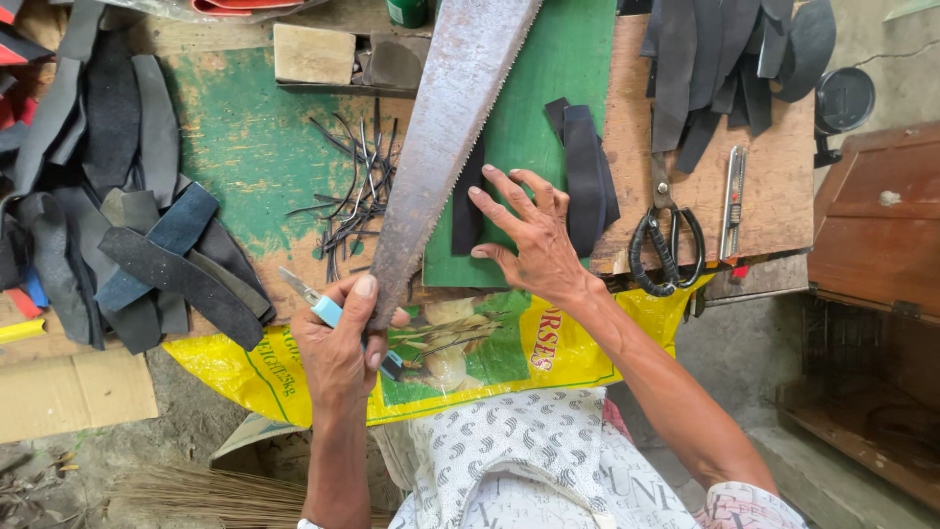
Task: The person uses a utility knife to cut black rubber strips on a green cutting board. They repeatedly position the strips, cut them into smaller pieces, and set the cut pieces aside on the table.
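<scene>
Head view looks straight down on a worktop (705, 186) of bare wood with a green cutting mat (558, 69) at upper centre; the left hand (343, 343), at lower centre of the frame, is clenched around a light-blue-handled cutter (328, 312), its thumb pressed up against the lower end of a rusty saw blade (441, 147); that blade runs diagonally from the top centre down to the left hand, lying across the mat as a straight edge; the right hand (534, 240) is released, fingers spread flat, pressing on a dark rubber strip (467, 211) that lies just right of the blade and touching it; so the strip sits between the blade and the right palm, just above the left hand; another folded dark strip (586, 176) lies just right of the fingers; black scissors (666, 245) and a slim utility knife (732, 201) rest at centre right; thin black offcuts (357, 181) are scattered left of the blade; a heap of dark strips (117, 225) fills the left side; a yellow printed sack (490, 343) hangs over the near edge.
</scene>
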